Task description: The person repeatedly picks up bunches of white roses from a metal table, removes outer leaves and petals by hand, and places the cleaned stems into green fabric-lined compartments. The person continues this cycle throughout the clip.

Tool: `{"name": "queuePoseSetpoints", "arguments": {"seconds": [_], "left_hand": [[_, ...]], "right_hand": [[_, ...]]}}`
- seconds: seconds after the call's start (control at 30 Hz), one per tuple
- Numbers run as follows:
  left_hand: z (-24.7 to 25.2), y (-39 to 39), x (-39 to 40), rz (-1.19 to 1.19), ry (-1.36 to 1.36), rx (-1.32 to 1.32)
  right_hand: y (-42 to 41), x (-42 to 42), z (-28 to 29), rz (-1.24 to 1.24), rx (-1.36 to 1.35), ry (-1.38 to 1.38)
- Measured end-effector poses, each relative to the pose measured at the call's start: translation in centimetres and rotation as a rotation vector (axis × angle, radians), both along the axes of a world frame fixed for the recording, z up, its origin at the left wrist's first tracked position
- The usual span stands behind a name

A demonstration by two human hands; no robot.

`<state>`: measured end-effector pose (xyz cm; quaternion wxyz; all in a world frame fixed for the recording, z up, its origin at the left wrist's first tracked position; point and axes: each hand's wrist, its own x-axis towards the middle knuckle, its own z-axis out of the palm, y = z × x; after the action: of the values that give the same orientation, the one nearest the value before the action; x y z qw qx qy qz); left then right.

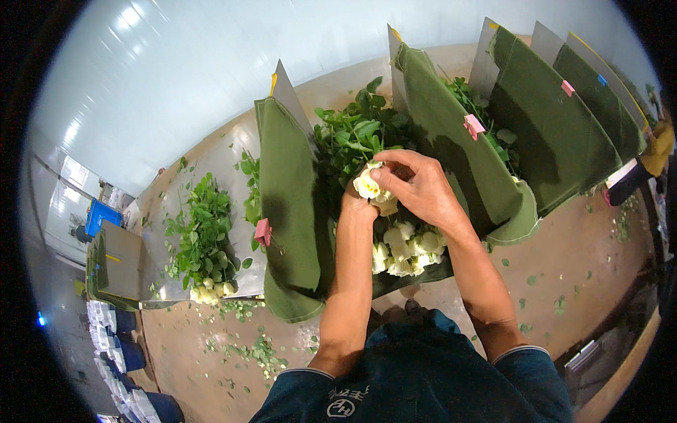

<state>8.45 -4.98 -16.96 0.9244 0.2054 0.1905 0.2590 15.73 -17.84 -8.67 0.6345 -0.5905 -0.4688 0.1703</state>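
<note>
My left hand (360,202) is around white roses held in front of me, its fingers mostly hidden behind the blooms. With thumb and fingers, my right hand (426,190) pinches the head of a cream-white rose (365,185) at the top of them. Below my hands lies a bunch of white roses (406,249), heads towards me. Leafy green stems (359,124) stretch away behind the hands. This bay lies between a green cloth-covered divider (291,201) on the left and another green divider (449,137) on the right.
Another rose bunch (203,232) lies on the metal table (153,264) at left. Pink clips (263,232) grip the cloths. More dividers (550,100) stand at right, near another person's yellow sleeve (658,148). Dark buckets (161,406) line the lower left. Fallen leaves (259,354) litter the floor.
</note>
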Motion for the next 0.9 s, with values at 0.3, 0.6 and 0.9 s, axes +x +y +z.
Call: {"name": "queuePoseSetpoints", "arguments": {"seconds": [0.3,0.6,0.9], "left_hand": [[-0.9,0.1,0.3,-0.005,-0.047,-0.014],[1.8,-1.9,0.1,0.088,0.041,-0.031],[0.4,-0.8,0.0,0.053,0.143,0.056]], "right_hand": [[-1.8,-1.4,1.0,-0.163,0.053,-0.17],[-1.3,-1.4,-1.0,-0.253,-0.004,0.049],[-3.7,-1.5,-1.1,0.011,-0.068,0.19]]}}
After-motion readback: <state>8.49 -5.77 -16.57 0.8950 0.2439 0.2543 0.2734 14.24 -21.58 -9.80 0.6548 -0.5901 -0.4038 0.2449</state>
